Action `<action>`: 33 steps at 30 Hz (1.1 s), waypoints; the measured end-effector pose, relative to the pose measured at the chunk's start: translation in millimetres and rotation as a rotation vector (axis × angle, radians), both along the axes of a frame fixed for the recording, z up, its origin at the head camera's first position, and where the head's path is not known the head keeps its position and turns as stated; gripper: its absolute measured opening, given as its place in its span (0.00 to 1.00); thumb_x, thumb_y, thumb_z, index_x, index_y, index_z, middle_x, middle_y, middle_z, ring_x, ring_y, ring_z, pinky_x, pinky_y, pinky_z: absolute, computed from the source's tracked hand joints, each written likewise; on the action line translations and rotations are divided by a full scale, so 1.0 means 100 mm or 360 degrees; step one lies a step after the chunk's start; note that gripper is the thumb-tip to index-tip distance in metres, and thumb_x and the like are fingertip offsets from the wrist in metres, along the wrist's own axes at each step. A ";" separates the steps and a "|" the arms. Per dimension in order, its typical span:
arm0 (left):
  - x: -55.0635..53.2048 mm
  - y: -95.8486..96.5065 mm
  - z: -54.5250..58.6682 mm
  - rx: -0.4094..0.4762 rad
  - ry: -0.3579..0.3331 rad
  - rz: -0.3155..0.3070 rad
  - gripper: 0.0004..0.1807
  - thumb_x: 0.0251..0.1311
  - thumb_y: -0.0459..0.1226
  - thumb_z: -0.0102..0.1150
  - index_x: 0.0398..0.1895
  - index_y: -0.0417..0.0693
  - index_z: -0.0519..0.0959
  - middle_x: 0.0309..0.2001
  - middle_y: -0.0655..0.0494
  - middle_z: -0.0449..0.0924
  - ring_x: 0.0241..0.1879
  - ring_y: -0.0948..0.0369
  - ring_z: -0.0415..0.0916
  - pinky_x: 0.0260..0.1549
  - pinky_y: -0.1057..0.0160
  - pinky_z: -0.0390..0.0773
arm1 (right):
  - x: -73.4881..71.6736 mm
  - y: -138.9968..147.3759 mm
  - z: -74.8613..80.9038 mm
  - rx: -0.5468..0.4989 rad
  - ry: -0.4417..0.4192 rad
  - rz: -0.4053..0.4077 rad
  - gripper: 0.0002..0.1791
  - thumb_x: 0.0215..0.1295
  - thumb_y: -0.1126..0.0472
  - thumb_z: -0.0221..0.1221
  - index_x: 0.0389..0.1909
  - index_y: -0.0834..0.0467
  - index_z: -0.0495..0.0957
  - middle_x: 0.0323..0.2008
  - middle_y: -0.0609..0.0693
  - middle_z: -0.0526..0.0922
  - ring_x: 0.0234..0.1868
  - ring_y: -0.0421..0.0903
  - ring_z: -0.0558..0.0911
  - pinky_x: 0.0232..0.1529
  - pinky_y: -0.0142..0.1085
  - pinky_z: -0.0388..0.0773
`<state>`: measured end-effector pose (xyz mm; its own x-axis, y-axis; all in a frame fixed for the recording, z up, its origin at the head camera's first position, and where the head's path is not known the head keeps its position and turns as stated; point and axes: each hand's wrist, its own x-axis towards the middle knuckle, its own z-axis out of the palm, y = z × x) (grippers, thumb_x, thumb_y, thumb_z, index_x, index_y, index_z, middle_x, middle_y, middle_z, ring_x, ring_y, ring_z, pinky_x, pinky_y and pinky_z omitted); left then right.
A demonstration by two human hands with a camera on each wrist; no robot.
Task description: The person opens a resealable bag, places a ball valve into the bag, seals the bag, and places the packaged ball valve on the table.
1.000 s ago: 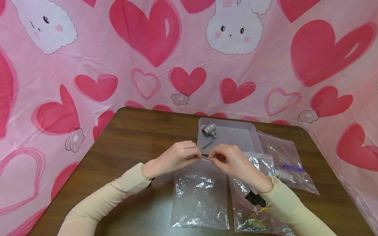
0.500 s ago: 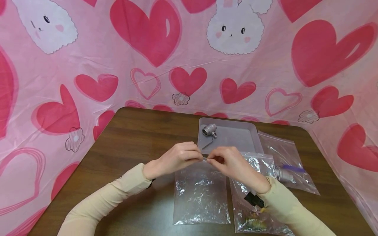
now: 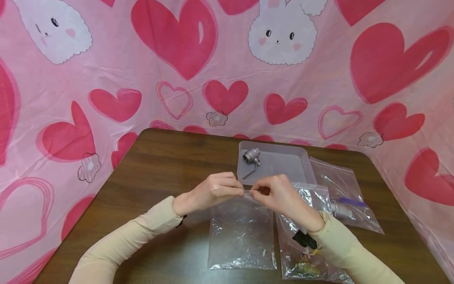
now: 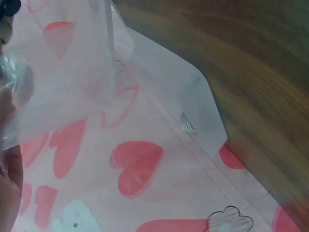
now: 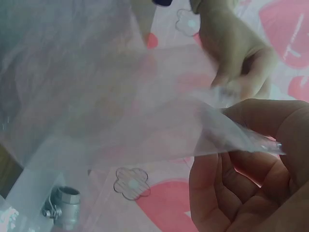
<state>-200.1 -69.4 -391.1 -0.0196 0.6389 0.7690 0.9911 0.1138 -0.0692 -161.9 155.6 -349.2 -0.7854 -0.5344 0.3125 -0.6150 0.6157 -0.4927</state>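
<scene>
A clear plastic zip bag (image 3: pixel 242 238) hangs between my hands, its top edge up at the fingertips and its body spread toward me. My left hand (image 3: pixel 215 189) pinches that top edge from the left side. Close beside it, my right hand (image 3: pixel 280 195) pinches the same edge, fingers and thumb curled. In the right wrist view the thin film of the bag (image 5: pixel 111 92) passes between the right thumb and forefinger. The left wrist view catches only part of the left hand (image 4: pixel 9 179) at its edge, with the see-through film beside it.
Behind the hands stands a pale shallow tray (image 3: pixel 285 165) with a metal valve-like fitting (image 3: pixel 251 156) in it. Right of the held bag lies another clear bag (image 3: pixel 289 244) with yellowish contents. Farther right, a third bag (image 3: pixel 340 181) holds a metal fitting and something purple.
The held bag has shifted slightly right and its lower edge slightly up. Both hands stay at its top edge, the fingertips moving only a little along it.
</scene>
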 end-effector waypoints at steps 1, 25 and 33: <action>0.00 0.00 0.00 0.0005 -0.0002 -0.0013 0.08 0.50 0.30 0.74 0.35 0.45 0.88 0.35 0.58 0.87 0.34 0.66 0.78 0.37 0.76 0.79 | 0.00 0.00 0.00 -0.0003 0.0010 -0.0005 0.06 0.56 0.69 0.64 0.25 0.57 0.87 0.20 0.45 0.85 0.20 0.27 0.74 0.22 0.24 0.75; 0.03 -0.02 0.08 -0.0121 -0.0205 0.0125 0.04 0.58 0.33 0.68 0.36 0.48 0.85 0.38 0.59 0.85 0.40 0.67 0.79 0.43 0.74 0.79 | 0.01 0.07 0.02 0.0146 0.0383 0.0314 0.07 0.57 0.72 0.67 0.33 0.57 0.88 0.25 0.45 0.79 0.23 0.30 0.71 0.23 0.21 0.70; 0.05 -0.01 0.08 -0.0098 -0.0189 0.0115 0.06 0.56 0.32 0.70 0.37 0.47 0.85 0.38 0.59 0.86 0.40 0.66 0.80 0.44 0.74 0.79 | 0.06 0.05 0.08 0.0282 0.0287 0.0302 0.07 0.58 0.71 0.67 0.35 0.59 0.89 0.28 0.47 0.87 0.24 0.34 0.79 0.26 0.22 0.75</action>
